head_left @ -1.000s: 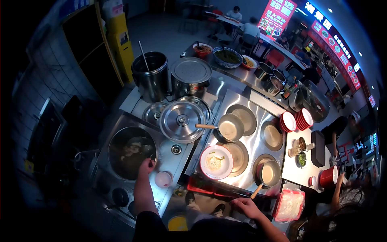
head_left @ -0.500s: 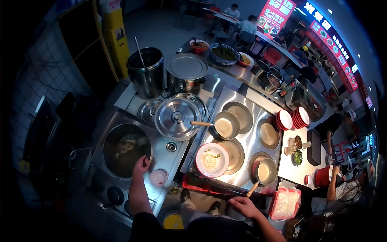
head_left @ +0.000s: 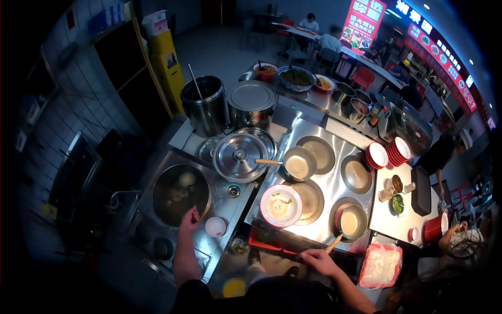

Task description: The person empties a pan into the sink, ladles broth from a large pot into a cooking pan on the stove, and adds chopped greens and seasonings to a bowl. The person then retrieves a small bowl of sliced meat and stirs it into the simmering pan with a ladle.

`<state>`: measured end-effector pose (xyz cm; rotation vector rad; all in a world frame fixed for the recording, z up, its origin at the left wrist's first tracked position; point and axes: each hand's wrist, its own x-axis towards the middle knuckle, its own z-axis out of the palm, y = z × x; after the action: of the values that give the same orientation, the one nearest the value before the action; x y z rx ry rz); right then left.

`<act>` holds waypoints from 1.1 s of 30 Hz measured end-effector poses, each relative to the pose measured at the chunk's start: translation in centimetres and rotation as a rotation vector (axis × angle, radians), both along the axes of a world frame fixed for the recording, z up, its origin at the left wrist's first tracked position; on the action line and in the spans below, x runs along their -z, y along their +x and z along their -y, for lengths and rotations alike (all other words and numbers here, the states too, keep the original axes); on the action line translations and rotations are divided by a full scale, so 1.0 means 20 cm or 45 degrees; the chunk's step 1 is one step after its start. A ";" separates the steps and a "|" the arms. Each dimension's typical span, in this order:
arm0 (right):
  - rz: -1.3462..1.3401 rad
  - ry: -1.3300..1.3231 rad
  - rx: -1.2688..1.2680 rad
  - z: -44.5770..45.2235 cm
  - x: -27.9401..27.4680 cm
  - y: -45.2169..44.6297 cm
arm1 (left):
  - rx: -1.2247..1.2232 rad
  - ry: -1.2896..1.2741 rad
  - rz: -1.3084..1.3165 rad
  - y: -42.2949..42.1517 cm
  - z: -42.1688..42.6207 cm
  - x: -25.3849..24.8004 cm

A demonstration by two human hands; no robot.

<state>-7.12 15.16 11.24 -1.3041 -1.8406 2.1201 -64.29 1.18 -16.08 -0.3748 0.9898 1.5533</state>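
Over the near right rim of the large round pot of dark liquid (head_left: 170, 206), my left hand (head_left: 190, 219) is closed around the dark handle of a ladle (head_left: 191, 194), whose pale round end shows inside the pot. A small pinkish-white bowl (head_left: 215, 226) sits just right of that hand. My right hand (head_left: 319, 261) is curled below the stove's front edge, near the wooden handle of a small saucepan (head_left: 350, 222); nothing shows between its fingers. A red-rimmed bowl with pale food (head_left: 281, 205) rests on the stove top between the hands.
Behind the pot lie steel lids (head_left: 240, 156) and tall steel pots (head_left: 204, 107). Another saucepan (head_left: 299, 164) stands on the stove. Stacked red bowls (head_left: 398, 152) and a plastic-wrapped red tray (head_left: 380, 266) are right. A co-worker (head_left: 442, 157) stands at far right.
The camera view has shifted. The ladle with its pale round end now shows in the pot at my left hand. My right hand stays near the saucepan handle.
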 end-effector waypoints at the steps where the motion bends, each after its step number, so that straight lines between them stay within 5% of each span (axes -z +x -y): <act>1: -0.009 -0.024 -0.007 0.00 -0.01 0.02 | -0.003 0.004 -0.019 0.02 0.02 -0.04; 33: -0.216 -0.040 -0.024 0.06 0.00 0.56 | -0.081 0.176 -0.027 0.60 0.19 -0.48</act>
<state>4.08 14.01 11.14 -1.0786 -1.7653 2.2015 -52.27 -2.65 -6.41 -0.2960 0.8883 1.6756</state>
